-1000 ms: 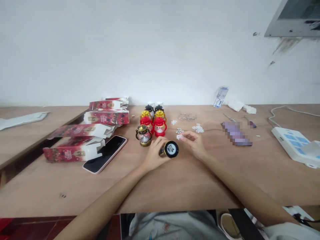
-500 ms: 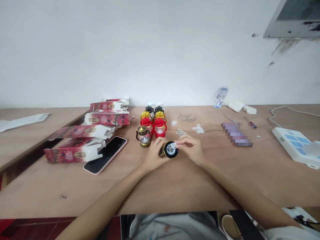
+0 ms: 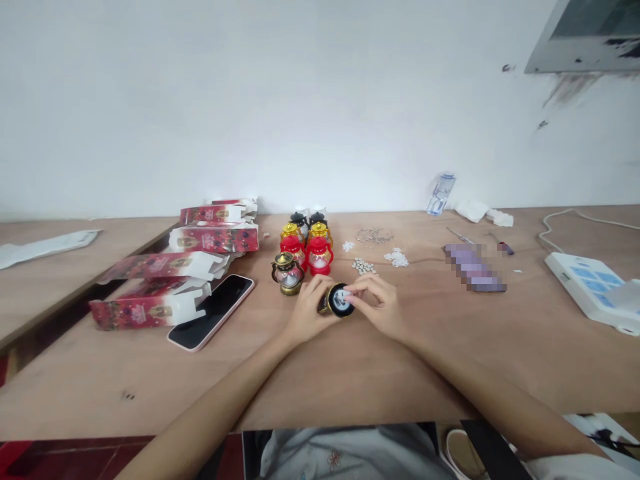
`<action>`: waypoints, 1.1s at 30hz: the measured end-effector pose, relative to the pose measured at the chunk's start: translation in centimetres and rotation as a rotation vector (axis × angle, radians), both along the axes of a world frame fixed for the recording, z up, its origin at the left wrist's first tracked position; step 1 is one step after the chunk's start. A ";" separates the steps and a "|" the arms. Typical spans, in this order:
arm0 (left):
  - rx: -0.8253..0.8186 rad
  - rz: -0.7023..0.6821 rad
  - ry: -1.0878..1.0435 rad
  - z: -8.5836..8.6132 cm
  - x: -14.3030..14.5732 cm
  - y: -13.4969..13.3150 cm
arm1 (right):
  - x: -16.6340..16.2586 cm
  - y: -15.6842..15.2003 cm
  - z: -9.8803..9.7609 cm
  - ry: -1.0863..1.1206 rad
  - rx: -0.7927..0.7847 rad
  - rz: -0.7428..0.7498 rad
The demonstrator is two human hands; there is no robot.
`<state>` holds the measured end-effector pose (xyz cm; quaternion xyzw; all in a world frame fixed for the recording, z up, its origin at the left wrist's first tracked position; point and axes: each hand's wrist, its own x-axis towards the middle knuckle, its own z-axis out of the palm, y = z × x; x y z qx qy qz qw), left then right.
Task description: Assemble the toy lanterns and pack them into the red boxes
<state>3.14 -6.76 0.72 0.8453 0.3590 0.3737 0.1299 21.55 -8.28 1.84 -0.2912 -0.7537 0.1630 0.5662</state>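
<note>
My left hand (image 3: 311,310) is wrapped round a small dark lantern with gold trim (image 3: 341,301), tipped so that its round base faces me. A pale disc shows inside the base's black rim. At the disc's upper right are the pinched fingertips of my right hand (image 3: 379,301); whatever they hold is too small to make out. Just left of my hands stands a bronze-coloured lantern (image 3: 289,277). Behind it are red lanterns (image 3: 320,256), gold lanterns (image 3: 321,232) and black lanterns (image 3: 318,219) in two rows.
Button cells (image 3: 363,266), small white pieces (image 3: 397,257) and thin metal bits (image 3: 375,236) lie beyond my hands. At left are red boxes (image 3: 215,237) and a phone (image 3: 213,312). A screwdriver (image 3: 505,248), purple item (image 3: 470,267) and power strip (image 3: 590,287) lie right.
My right fingertips have moved slightly left, further over the lantern's base. The white piece seen between them earlier is now mostly hidden. My left hand keeps its hold.
</note>
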 end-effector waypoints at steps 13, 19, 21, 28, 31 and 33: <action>0.015 0.008 -0.029 0.1 0.0 0.1 | 0.0 -0.3 -0.1 -0.108 0.260 0.011; 0.029 0.006 -0.029 -0.2 0.0 0.2 | 0.2 -0.6 0.0 -0.111 0.281 -0.007; 0.027 0.005 -0.018 -0.1 0.0 0.1 | 0.1 -0.5 -0.1 -0.109 0.287 0.004; 0.017 0.009 -0.002 0.1 0.1 -0.1 | 0.0 -0.1 -0.4 -0.148 0.348 -0.035; 0.021 0.008 -0.001 0.0 0.0 0.0 | 0.1 0.0 -0.5 -0.177 0.367 -0.025; 0.031 0.013 0.009 -0.1 0.0 0.1 | 0.1 -0.1 -0.5 -0.208 0.389 -0.022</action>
